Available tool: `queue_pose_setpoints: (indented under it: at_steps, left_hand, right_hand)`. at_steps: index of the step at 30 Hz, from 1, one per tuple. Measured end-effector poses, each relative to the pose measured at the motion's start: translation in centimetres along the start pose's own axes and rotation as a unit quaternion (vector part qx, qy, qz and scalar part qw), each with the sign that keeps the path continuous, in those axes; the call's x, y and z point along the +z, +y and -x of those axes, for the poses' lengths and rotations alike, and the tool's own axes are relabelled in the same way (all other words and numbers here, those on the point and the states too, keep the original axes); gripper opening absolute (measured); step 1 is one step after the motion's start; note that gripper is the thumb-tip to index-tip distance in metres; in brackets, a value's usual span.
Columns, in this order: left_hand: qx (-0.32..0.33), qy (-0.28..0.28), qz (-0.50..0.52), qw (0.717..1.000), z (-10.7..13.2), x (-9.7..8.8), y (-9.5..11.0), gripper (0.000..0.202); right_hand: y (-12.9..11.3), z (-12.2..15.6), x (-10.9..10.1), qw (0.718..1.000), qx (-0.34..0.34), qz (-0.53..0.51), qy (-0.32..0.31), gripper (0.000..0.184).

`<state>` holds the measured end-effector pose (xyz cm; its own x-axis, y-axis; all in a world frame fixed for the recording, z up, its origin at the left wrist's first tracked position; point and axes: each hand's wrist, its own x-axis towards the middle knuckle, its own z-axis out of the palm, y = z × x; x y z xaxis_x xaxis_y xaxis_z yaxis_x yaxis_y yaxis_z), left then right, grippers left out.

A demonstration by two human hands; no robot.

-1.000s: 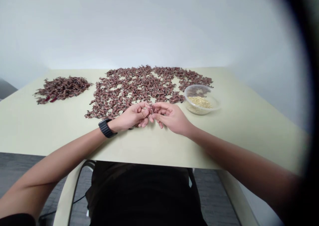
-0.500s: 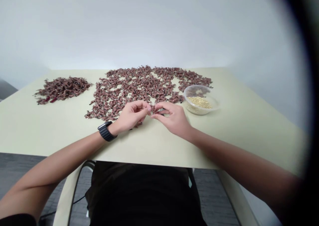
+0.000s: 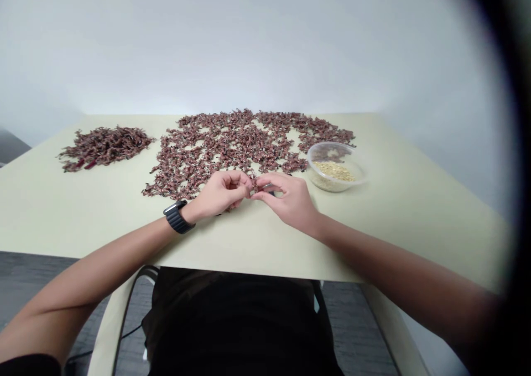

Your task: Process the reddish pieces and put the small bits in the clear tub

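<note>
Both hands are up off the table edge now. A second ago they sat lower and closer to me, with my right palm half turned up. My left hand (image 3: 222,191) has curled in, thumb and forefinger pinched tight. My right hand (image 3: 290,199) has rolled palm-down, and its thumb and forefinger are closed the same way, fingertip to fingertip with the left. Between them is the same dried pod (image 3: 254,186), small and reddish-brown, gripped from both sides and held just above the table (image 3: 373,221) at the near edge of the big spread of pods (image 3: 232,144).

The other fingers of each hand are loosely tucked and hold nothing that I can see. The pod is mostly hidden by my fingertips, so I can't tell whether it is whole or split.

So this one hasn't left my fingers. The clear plastic bowl (image 3: 327,183) of pale yellow seeds (image 3: 334,170) sits where it was, near my right hand. The smaller heap of pods (image 3: 103,144) far off to the left looks unchanged too. My watch (image 3: 178,217) hovers over the table.
</note>
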<state>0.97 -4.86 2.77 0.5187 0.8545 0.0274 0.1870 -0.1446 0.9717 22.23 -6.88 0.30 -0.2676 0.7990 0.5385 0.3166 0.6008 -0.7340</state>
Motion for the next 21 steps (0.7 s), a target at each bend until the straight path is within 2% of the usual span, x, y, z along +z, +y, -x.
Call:
queue_pose_setpoints:
  at_steps: [4,21]
  left_hand:
    - [0.003,0.000,0.020,1.000,-0.05,0.19,-0.01,0.017]
    - [-0.016,-0.015,0.059,0.998,-0.23,-0.02,-0.26,0.020]
  right_hand:
    - [0.05,-0.05,-0.05,1.000,-0.021,0.013,0.003,0.012]
    - [0.10,0.12,0.15,1.000,0.009,0.014,0.008,0.011]
